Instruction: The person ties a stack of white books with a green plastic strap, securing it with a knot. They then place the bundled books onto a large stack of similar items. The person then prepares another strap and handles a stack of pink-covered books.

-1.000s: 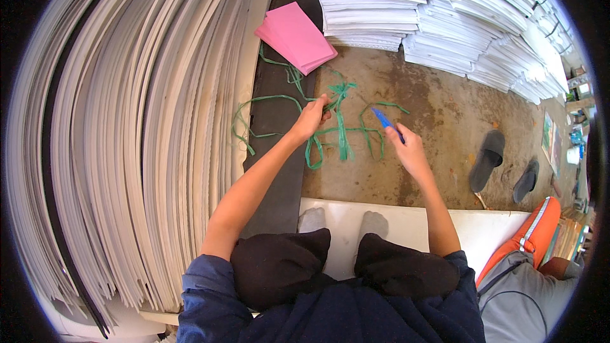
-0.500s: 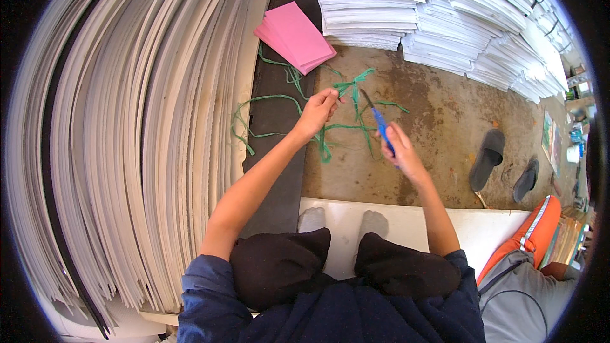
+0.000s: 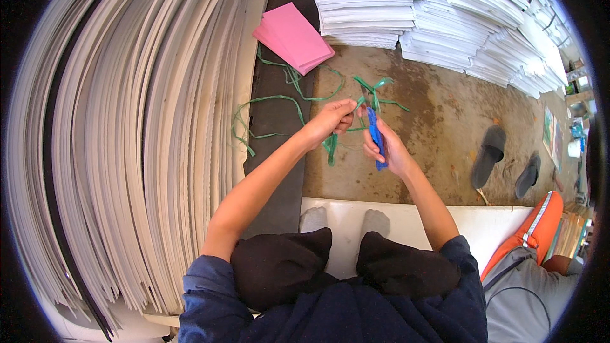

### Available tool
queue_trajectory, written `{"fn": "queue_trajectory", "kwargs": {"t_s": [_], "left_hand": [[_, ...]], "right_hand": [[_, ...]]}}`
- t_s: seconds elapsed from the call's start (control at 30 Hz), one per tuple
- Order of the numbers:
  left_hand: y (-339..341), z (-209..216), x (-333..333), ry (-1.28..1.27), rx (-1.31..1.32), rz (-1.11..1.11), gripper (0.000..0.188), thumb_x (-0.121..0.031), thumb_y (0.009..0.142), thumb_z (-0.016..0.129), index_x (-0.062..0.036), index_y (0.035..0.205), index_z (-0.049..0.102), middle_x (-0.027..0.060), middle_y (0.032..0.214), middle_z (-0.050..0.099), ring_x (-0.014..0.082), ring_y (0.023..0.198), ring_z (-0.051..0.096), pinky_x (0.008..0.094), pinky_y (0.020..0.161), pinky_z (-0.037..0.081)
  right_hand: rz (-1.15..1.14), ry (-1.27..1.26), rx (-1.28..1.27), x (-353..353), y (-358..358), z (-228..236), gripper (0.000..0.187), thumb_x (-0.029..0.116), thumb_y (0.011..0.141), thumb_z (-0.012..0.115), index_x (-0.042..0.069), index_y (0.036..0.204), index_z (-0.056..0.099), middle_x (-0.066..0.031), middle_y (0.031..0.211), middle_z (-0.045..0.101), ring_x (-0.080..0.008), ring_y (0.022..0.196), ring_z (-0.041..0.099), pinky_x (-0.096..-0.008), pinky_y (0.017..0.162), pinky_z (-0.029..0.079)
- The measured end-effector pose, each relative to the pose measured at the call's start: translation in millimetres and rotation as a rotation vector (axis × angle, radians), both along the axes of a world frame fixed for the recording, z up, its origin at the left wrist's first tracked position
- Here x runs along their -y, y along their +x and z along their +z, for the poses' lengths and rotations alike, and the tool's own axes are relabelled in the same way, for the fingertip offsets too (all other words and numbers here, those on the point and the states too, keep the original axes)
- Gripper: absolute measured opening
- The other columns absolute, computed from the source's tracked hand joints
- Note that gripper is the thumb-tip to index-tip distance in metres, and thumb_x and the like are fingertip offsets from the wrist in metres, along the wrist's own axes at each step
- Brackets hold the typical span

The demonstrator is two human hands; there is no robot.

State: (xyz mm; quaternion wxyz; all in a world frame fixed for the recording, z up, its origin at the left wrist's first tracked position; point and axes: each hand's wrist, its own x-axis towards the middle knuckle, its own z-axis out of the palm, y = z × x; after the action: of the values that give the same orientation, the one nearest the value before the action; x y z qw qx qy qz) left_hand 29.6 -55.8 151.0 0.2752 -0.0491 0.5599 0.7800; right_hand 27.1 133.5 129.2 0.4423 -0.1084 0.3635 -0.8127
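Observation:
My left hand [image 3: 333,122] pinches a strand of green plastic twine [image 3: 360,103] above the stained floor. Fingers of my right hand [image 3: 394,152] wrap round a blue-handled knife [image 3: 373,132], its tip end close beside the twine and my left fingertips. Whether the blade touches the strand I cannot tell; most of it is hard to make out. A knotted tuft of the twine [image 3: 376,89] spreads just beyond both hands. A loose green length [image 3: 279,96] loops out to the left across a dark board.
Tall leaning sheets [image 3: 140,127] fill the left side. Pink sheets [image 3: 293,38] lie on the dark board [image 3: 270,190]. White paper stacks [image 3: 368,9] rise at the back. Black slippers [image 3: 489,155] lie right, near another person in orange and grey [image 3: 524,273].
My left hand has moved slightly right and nearer. My right hand has shifted left, bringing the knife upright against the twine area. The knotted tuft has moved right.

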Motion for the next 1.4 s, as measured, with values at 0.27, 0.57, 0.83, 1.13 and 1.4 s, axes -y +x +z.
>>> {"fn": "queue_trajectory", "kwargs": {"t_s": [0.27, 0.57, 0.83, 1.13, 1.4], "left_hand": [[2.2, -1.7, 2.1, -0.068, 0.008, 0.021, 0.029, -0.036, 0.092, 0.039, -0.0096, 0.084, 0.047, -0.0061, 0.061, 0.032, 0.0041, 0.052, 0.025, 0.0206, 0.046, 0.021], [7.9, -14.2, -19.9, -0.663, -0.338, 0.069, 0.037, -0.038, 0.09, 0.04, -0.0032, 0.081, 0.049, 0.0058, 0.067, 0.044, 0.0187, 0.06, 0.042, 0.0292, 0.056, 0.035], [25.2, -75.7, -18.6, -1.16, -0.354, 0.071, 0.042, -0.032, 0.091, 0.038, 0.0041, 0.079, 0.056, 0.0257, 0.076, 0.057, 0.044, 0.074, 0.053, 0.0498, 0.063, 0.041], [62.3, -132.3, 2.9, -1.27, -0.708, -0.025, 0.035, -0.026, 0.09, 0.039, 0.0008, 0.08, 0.059, 0.0226, 0.071, 0.057, 0.0389, 0.072, 0.057, 0.0468, 0.064, 0.045], [35.4, -106.9, 2.8, -0.892, -0.279, 0.05, 0.037, -0.035, 0.085, 0.047, -0.0029, 0.082, 0.064, 0.0198, 0.075, 0.059, 0.0297, 0.071, 0.058, 0.0365, 0.066, 0.044]], "right_hand": [[-0.081, 0.578, -0.451, -2.9, -15.0, 9.0, 0.044, 0.028, 0.093, 0.037, 0.022, 0.135, 0.026, -0.0059, 0.057, 0.045, -0.0139, 0.042, 0.043, -0.0228, 0.043, 0.037], [-0.367, 1.3, -1.526, 3.5, 2.6, 17.0, 0.046, 0.024, 0.084, 0.051, 0.02, 0.127, 0.037, -0.0135, 0.069, 0.059, -0.0292, 0.052, 0.059, -0.0366, 0.044, 0.047], [-0.166, 1.593, -1.447, 22.2, 25.4, -46.0, 0.029, 0.032, 0.086, 0.047, 0.004, 0.079, 0.045, -0.0111, 0.056, 0.057, -0.0296, 0.045, 0.058, -0.0385, 0.041, 0.047], [0.041, 1.92, -0.752, -103.9, -16.7, -131.5, 0.051, 0.04, 0.09, 0.032, -0.004, 0.089, 0.057, -0.0228, 0.091, 0.059, -0.0353, 0.08, 0.06, -0.0436, 0.068, 0.048], [-0.106, 1.037, -0.228, -28.9, 1.3, -112.5, 0.061, 0.054, 0.084, 0.042, -0.004, 0.103, 0.047, -0.0158, 0.08, 0.055, -0.0228, 0.077, 0.059, -0.0363, 0.063, 0.048]]}}
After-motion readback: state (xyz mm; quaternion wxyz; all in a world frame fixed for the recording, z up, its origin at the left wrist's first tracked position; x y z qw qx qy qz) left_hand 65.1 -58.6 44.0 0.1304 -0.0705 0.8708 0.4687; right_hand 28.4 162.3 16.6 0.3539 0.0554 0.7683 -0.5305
